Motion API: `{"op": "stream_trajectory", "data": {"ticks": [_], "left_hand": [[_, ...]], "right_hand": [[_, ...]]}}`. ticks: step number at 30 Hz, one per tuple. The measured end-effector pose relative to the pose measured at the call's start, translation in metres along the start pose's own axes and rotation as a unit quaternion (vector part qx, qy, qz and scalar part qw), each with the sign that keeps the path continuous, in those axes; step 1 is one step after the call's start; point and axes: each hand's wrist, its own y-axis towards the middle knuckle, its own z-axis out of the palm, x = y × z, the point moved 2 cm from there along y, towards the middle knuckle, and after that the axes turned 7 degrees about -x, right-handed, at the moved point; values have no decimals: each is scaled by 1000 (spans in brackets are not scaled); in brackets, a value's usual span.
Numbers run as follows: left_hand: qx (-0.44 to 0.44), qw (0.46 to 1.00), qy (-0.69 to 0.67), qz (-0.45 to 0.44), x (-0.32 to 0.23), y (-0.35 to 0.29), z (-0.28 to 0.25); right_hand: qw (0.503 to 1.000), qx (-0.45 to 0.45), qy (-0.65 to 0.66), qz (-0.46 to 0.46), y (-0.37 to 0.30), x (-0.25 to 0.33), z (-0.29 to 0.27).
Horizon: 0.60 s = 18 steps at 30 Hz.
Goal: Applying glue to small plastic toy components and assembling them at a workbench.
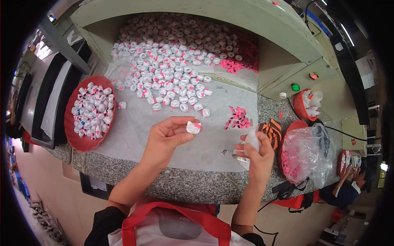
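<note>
Paper (pixel 128 133) lies open between red basin (pixel 88 146) and left grip (pixel 164 140), white heap (pixel 168 76) blocking beyond

Figures (pixel 168 78) on paper (pixel 131 133), beyond left hand (pixel 165 133). Dish (pixel 88 145) of figures, left of same. Bits (pixel 238 118) beyond right hand (pixel 260 153). Basin (pixel 298 124), bag (pixel 305 149) over it, right of same.

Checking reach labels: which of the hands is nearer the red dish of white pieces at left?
Left. The left hand is right of the red dish, not touching; the right hand is farther right.
</note>
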Motion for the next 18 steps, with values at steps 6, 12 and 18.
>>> {"op": "stream_trajectory", "data": {"ticks": [6, 12, 18], "left_hand": [[-8, 1000, 1, -22, 5, -8, 8], [-55, 998, -15, -7, 20, -6, 6], [-63, 997, 33, 8, 27, -11, 7]], "right_hand": [[831, -31, -529, -169, 39, -40, 23], [817, -7, -517, -254, 41, -52, 30], [990, 116, -75, -27, 8, -12, 34]]}}
